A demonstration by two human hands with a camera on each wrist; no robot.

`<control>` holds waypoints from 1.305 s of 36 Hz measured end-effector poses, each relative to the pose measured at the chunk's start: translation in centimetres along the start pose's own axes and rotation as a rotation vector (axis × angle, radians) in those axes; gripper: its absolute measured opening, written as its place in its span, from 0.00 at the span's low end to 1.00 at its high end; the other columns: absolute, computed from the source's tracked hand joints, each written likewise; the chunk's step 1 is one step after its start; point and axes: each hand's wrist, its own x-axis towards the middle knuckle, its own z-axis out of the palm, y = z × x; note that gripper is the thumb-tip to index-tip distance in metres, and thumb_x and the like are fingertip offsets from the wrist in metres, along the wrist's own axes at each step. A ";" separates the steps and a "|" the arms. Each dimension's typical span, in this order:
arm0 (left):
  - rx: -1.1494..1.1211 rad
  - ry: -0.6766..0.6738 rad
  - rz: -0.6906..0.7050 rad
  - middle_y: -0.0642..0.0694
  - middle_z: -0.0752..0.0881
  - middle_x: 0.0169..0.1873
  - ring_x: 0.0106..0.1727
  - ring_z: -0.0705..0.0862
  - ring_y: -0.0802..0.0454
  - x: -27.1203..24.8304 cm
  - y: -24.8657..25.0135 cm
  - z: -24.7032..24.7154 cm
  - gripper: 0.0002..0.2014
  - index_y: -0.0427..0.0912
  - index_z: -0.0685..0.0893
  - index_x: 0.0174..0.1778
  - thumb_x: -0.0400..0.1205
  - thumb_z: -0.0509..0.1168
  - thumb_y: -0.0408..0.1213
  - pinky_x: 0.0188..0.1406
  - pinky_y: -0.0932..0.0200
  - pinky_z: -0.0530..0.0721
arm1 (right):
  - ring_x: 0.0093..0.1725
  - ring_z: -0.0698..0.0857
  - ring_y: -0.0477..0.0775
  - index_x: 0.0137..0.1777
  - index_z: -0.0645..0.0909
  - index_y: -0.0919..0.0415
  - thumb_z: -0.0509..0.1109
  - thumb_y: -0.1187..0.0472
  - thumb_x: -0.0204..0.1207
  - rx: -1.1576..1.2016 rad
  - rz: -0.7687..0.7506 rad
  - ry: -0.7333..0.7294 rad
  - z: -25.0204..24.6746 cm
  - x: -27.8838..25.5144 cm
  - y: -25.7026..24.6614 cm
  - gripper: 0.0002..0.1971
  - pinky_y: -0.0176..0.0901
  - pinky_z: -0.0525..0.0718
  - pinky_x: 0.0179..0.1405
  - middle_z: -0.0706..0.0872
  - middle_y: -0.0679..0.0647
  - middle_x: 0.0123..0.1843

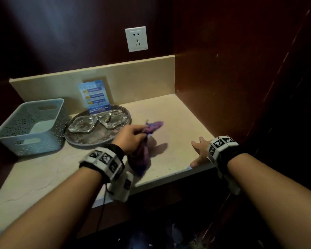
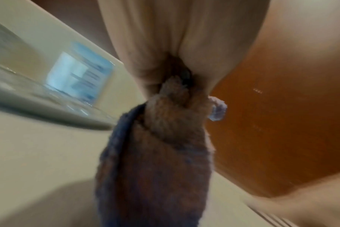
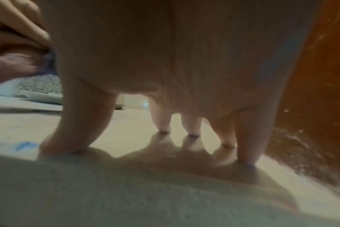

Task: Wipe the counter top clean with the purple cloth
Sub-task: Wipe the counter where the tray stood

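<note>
Left hand (image 1: 131, 137) clenches the purple cloth (image 1: 142, 151) bunched — long axis hanging down toward the near counter top (image 1: 178, 114) edge — right hand (image 1: 199, 151) splayed flat, empty, further right.

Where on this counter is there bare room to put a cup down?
Bare patches: the back right corner of the counter top, between the round tray and the side wall; and the near left stretch in front of the blue basket. Crowded: left rear, with basket, tray and ashtrays. The middle holds the left hand with the purple cloth; the right hand rests near the front edge.
</note>
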 end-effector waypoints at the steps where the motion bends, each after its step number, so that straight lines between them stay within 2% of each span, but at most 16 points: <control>1: 0.018 0.041 -0.013 0.44 0.88 0.57 0.56 0.82 0.57 0.3 -0.4 -0.7 0.16 0.37 0.85 0.62 0.78 0.66 0.26 0.55 0.68 0.73 | 0.82 0.59 0.66 0.84 0.43 0.46 0.62 0.22 0.63 -0.004 0.004 -0.007 -0.1 0.0 0.0 0.55 0.66 0.65 0.76 0.42 0.56 0.86; 4: 0.132 0.118 -0.084 0.44 0.87 0.60 0.61 0.84 0.51 0.9 -2.2 -2.3 0.16 0.38 0.85 0.62 0.79 0.66 0.27 0.57 0.68 0.71 | 0.82 0.59 0.66 0.84 0.43 0.45 0.62 0.23 0.64 -0.004 0.018 -0.019 -0.2 0.0 -0.1 0.54 0.66 0.65 0.76 0.43 0.56 0.86; 7: 0.276 0.094 -0.169 0.44 0.87 0.62 0.63 0.83 0.45 0.9 -4.1 -3.1 0.15 0.42 0.86 0.62 0.80 0.65 0.31 0.58 0.63 0.73 | 0.81 0.61 0.66 0.84 0.45 0.44 0.63 0.23 0.63 -0.009 0.024 -0.010 -0.3 0.2 -0.2 0.53 0.65 0.67 0.75 0.46 0.56 0.86; 9: 0.339 0.061 -0.219 0.45 0.86 0.62 0.63 0.83 0.44 0.8 -4.9 -3.2 0.15 0.46 0.85 0.63 0.81 0.63 0.33 0.59 0.61 0.75 | 0.81 0.61 0.66 0.84 0.45 0.43 0.63 0.22 0.62 -0.010 0.028 -0.014 -0.4 0.5 -0.4 0.54 0.65 0.66 0.75 0.45 0.57 0.86; 11: 0.358 0.012 -0.263 0.47 0.85 0.63 0.65 0.81 0.46 0.8 -5.4 -3.0 0.16 0.46 0.83 0.65 0.83 0.61 0.34 0.61 0.64 0.71 | 0.81 0.61 0.66 0.84 0.44 0.43 0.62 0.23 0.62 -0.011 0.031 -0.018 -0.5 0.7 -0.5 0.54 0.65 0.66 0.76 0.44 0.57 0.86; 14: 0.395 -0.055 -0.280 0.45 0.84 0.59 0.61 0.80 0.48 1.2 -5.6 -2.3 0.11 0.46 0.84 0.58 0.83 0.59 0.35 0.55 0.68 0.68 | 0.82 0.59 0.66 0.84 0.42 0.42 0.61 0.23 0.64 -0.012 0.036 -0.021 -0.8 1.0 -0.6 0.53 0.65 0.64 0.77 0.42 0.56 0.86; 17: 0.410 -0.120 -0.301 0.46 0.79 0.71 0.72 0.76 0.47 1.7 -5.5 -1.4 0.19 0.47 0.77 0.72 0.84 0.59 0.35 0.71 0.63 0.68 | 0.82 0.58 0.66 0.84 0.41 0.42 0.61 0.23 0.65 -0.004 0.036 -0.038 -1.1 1.5 -0.5 0.52 0.65 0.63 0.77 0.40 0.56 0.86; 21: 0.471 -0.199 -0.299 0.36 0.68 0.77 0.78 0.67 0.39 2.0 -5.8 -0.2 0.24 0.52 0.72 0.75 0.82 0.59 0.35 0.79 0.54 0.64 | 0.82 0.59 0.68 0.84 0.41 0.43 0.62 0.25 0.67 0.008 0.027 -0.058 -1.6 2.5 -0.5 0.52 0.67 0.64 0.76 0.41 0.58 0.86; 25: 0.497 -0.233 -0.281 0.35 0.69 0.74 0.76 0.69 0.35 2.3 -5.6 0.0 0.21 0.49 0.75 0.72 0.82 0.59 0.33 0.77 0.52 0.66 | 0.83 0.56 0.67 0.84 0.39 0.42 0.62 0.25 0.67 0.011 0.032 -0.070 -1.9 3.2 -0.4 0.52 0.66 0.61 0.78 0.39 0.58 0.86; 28: 0.503 -0.285 -0.245 0.39 0.73 0.73 0.76 0.69 0.38 2.1 -5.1 0.3 0.21 0.42 0.74 0.73 0.83 0.58 0.31 0.75 0.55 0.64 | 0.83 0.54 0.66 0.84 0.39 0.42 0.61 0.25 0.68 0.003 0.034 -0.075 -2.2 3.5 -0.3 0.51 0.66 0.60 0.78 0.40 0.58 0.86; 36: 0.488 -0.348 -0.212 0.42 0.76 0.73 0.73 0.75 0.44 1.7 -3.4 1.3 0.22 0.45 0.73 0.75 0.83 0.57 0.31 0.72 0.56 0.70 | 0.81 0.60 0.66 0.84 0.43 0.44 0.58 0.23 0.67 -0.053 0.000 -0.042 -2.7 3.7 -0.1 0.51 0.64 0.67 0.75 0.48 0.59 0.86; 38: 0.457 -0.351 -0.188 0.44 0.80 0.68 0.68 0.77 0.47 1.1 -2.6 1.6 0.20 0.43 0.75 0.73 0.84 0.57 0.31 0.67 0.68 0.69 | 0.80 0.64 0.65 0.84 0.44 0.43 0.59 0.22 0.66 -0.060 -0.015 -0.028 -2.6 3.7 -0.1 0.51 0.63 0.70 0.73 0.51 0.58 0.86; 40: 0.407 -0.344 -0.127 0.45 0.82 0.60 0.57 0.75 0.56 0.4 -1.8 2.2 0.18 0.41 0.79 0.70 0.84 0.57 0.30 0.51 0.89 0.60 | 0.80 0.65 0.64 0.84 0.45 0.43 0.59 0.21 0.64 -0.063 -0.021 -0.003 -2.5 3.6 -0.1 0.52 0.61 0.72 0.72 0.53 0.57 0.85; 42: 0.382 -0.362 -0.077 0.45 0.83 0.63 0.57 0.76 0.56 -0.7 -0.9 3.0 0.17 0.42 0.81 0.68 0.84 0.57 0.30 0.46 0.86 0.59 | 0.80 0.65 0.63 0.84 0.45 0.43 0.59 0.22 0.64 -0.064 -0.024 0.017 -2.5 3.4 -0.1 0.52 0.59 0.72 0.72 0.54 0.57 0.85; 45: 0.351 -0.382 -0.058 0.46 0.83 0.67 0.68 0.79 0.49 -1.9 -0.4 4.0 0.16 0.44 0.83 0.66 0.83 0.60 0.31 0.53 0.76 0.64 | 0.80 0.65 0.64 0.85 0.45 0.45 0.59 0.23 0.67 -0.067 -0.028 0.032 -2.5 3.0 -0.1 0.51 0.58 0.71 0.72 0.54 0.58 0.85; 47: 0.333 -0.378 -0.078 0.45 0.84 0.64 0.65 0.80 0.49 -2.5 -0.4 3.8 0.15 0.42 0.83 0.65 0.82 0.61 0.31 0.49 0.76 0.64 | 0.80 0.65 0.64 0.85 0.46 0.46 0.58 0.23 0.67 -0.078 -0.028 0.044 -2.5 2.8 -0.2 0.51 0.58 0.70 0.73 0.54 0.58 0.85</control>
